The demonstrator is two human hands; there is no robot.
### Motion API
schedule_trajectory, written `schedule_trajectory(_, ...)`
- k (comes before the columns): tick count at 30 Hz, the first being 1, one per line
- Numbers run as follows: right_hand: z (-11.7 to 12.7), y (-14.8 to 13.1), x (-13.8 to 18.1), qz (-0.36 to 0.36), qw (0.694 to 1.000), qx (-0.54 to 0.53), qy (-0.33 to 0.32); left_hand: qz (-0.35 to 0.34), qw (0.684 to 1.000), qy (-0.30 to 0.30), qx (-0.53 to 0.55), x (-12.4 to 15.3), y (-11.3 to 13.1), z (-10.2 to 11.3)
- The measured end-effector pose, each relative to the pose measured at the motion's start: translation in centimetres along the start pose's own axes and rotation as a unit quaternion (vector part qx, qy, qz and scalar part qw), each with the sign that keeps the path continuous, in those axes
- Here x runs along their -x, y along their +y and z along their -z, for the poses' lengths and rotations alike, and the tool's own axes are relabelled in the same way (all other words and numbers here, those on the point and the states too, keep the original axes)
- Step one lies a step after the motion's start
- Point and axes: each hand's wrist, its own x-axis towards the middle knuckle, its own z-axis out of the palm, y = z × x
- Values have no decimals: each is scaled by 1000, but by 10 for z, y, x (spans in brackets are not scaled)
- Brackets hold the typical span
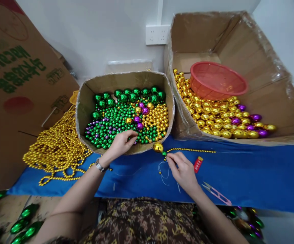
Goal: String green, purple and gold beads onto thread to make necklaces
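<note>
My right hand [182, 171] pinches a small green bead [164, 153] just below a large shiny gold ball [158, 147], at the near edge of the smaller box. A thin needle or wire end [149, 138] sticks out beyond the gold ball. White thread [162, 169] loops down beside these fingers. Over the near rim of the smaller cardboard box [84, 101], my left hand [123, 144] has thumb and forefinger closed; whatever is between them, if anything, is hidden. In that box lie green beads [119, 115], gold beads [159, 115] and purple balls [137, 119].
A larger box [228, 30] holds gold balls [208, 117] and a red basket [218, 81]. Gold bead strings [60, 145] pile at left. On the blue cloth [251, 176] lie pink thread snips [216, 194], a red packet [198, 164] and a gold bead strand [190, 149].
</note>
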Motion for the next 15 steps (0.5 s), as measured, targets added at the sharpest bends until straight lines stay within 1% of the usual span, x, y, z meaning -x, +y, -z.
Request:
schedule_trajectory(2, -1, 0, 1, 1, 1000, 2, 0, -22, 996, -33, -86, -1, -3, 0)
schedule_trajectory(5, -1, 1, 2, 2, 1000, 4, -1, -30, 987, -30, -156, -3, -8, -2)
schedule_trajectory(9, 0, 3, 3, -3, 1000, 2, -6, -44, 975, -41, -213, -3, -13, 0)
schedule_trajectory(13, -2, 3, 3, -6, 1000, -4, -9, -81, 963, -91, -239, -1, -14, 1)
schedule_trajectory(15, -3, 3, 3, -6, 1000, -5, -11, -89, 953, -121, -264, 0, -13, 0)
